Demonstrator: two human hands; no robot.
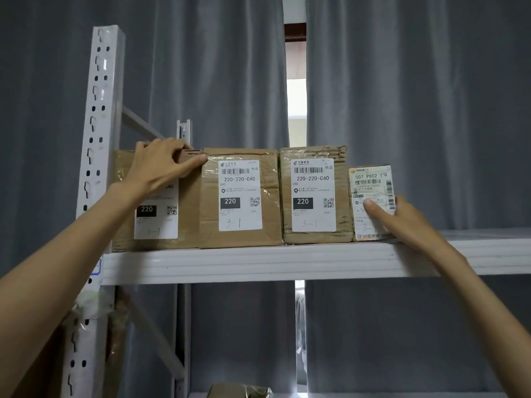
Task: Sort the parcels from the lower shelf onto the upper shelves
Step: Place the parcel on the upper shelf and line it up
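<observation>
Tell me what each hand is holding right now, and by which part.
Left hand grips the top edge of the leftmost parcel. Right hand holds the small parcel by its right side, thumb on the label.

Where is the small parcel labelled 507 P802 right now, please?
In the head view, the small parcel stands rightmost on the upper shelf, beside a brown parcel, gripped by the right hand.
</observation>
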